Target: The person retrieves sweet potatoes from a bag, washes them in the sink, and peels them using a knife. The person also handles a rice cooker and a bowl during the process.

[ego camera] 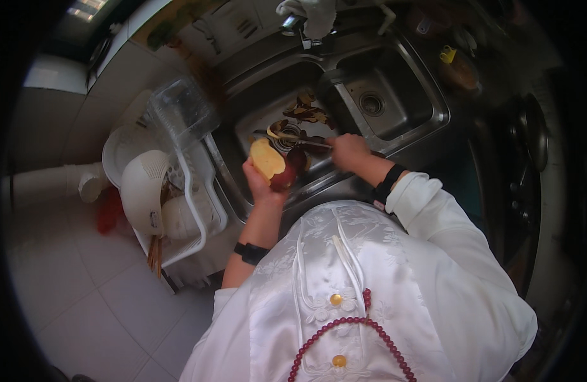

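Over the left basin of a steel double sink, my left hand grips a partly peeled sweet potato. Yellow flesh shows on its upper side, while red skin covers the lower right end. My right hand is closed around the handle of a long metal blade, a knife or peeler. A curl of peel hangs by the blade's tip, just above the potato and apart from my left fingers. Dark red unpeeled pieces lie beneath, partly hidden. A heap of peelings rests on the basin floor near the drain.
Left of the sink, a white dish rack holds a white colander, a clear plastic container and chopsticks. The faucet, draped with a cloth, is at the back. The right basin has its own drain.
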The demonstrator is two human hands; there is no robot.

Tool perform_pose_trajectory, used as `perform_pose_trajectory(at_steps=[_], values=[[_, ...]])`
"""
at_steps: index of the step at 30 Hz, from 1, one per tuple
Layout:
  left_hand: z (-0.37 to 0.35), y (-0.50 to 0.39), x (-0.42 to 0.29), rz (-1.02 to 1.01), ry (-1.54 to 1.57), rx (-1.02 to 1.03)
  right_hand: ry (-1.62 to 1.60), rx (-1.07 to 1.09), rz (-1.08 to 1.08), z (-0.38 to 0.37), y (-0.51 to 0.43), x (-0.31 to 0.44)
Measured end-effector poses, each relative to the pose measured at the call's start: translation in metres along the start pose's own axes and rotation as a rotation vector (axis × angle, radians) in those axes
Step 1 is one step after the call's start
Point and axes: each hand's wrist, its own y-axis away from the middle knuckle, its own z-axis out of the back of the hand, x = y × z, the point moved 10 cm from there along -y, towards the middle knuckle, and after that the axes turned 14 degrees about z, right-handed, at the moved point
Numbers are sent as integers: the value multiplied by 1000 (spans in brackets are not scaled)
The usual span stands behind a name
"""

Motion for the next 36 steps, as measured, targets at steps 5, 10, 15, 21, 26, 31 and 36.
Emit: perform_pose_trajectory(at_steps=[5, 10, 15, 21, 26, 31, 36], values=[[-16, 5, -18, 20, -29, 277, -71, -115, -12, 26, 23, -4], [-10, -3, 2, 249, 29, 311, -31, -434, 391, 71, 51, 69], [-10, -19, 2, 154, -20, 251, 61, -533, 690, 87, 66, 123], [-16, -11, 6, 177, -26, 248, 94, -542, 710, 84, 63, 120], [-44, 9, 7, 202, 64, 595, 114, -546, 595, 71, 49, 82], [-19, 7, 6, 93, -46, 234, 149, -563, 468, 73, 45, 51], [-52, 22, 9, 194, 13, 485, 103, -578, 587, 85, 58, 83]])
